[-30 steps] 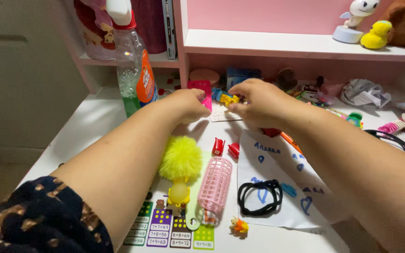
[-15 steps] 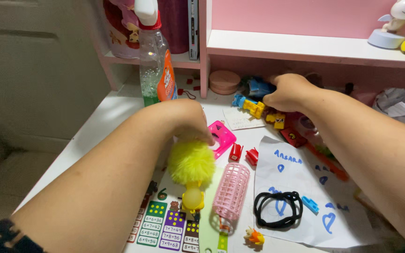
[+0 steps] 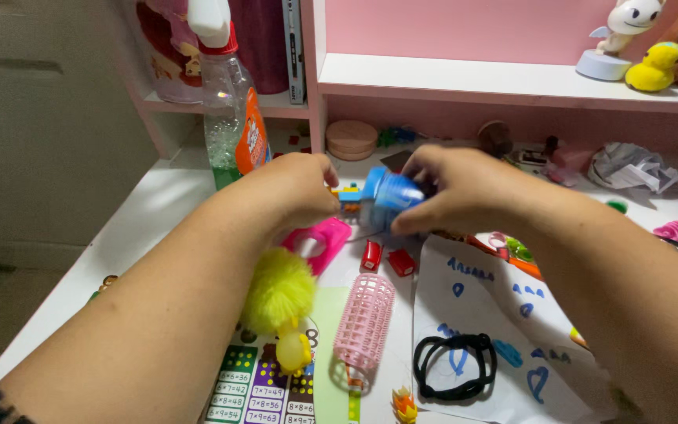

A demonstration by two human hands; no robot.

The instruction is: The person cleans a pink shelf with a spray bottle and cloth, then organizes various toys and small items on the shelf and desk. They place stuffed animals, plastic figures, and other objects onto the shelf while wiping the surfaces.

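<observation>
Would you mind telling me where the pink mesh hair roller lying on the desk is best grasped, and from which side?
Grip the pink hair roller across its middle, coming down from above, fingers on its two long sides. It lies flat, long axis running roughly toward the shelf, so its curved flanks are exposed. The yellow pom-pom toy sits close on one side and the black hair tie on the other, so a sideways approach looks cramped.

Blue ribbed toy [image 3: 392, 200] centre frame. Fluffy yellow pompom [image 3: 279, 292] lower centre, pink mesh hair roller [image 3: 363, 320] beside it. Black hair tie [image 3: 454, 366] on white paper with blue scribbles [image 3: 504, 314]. Hot-pink plastic piece [image 3: 319, 239], two red clips [image 3: 386, 258].
</observation>
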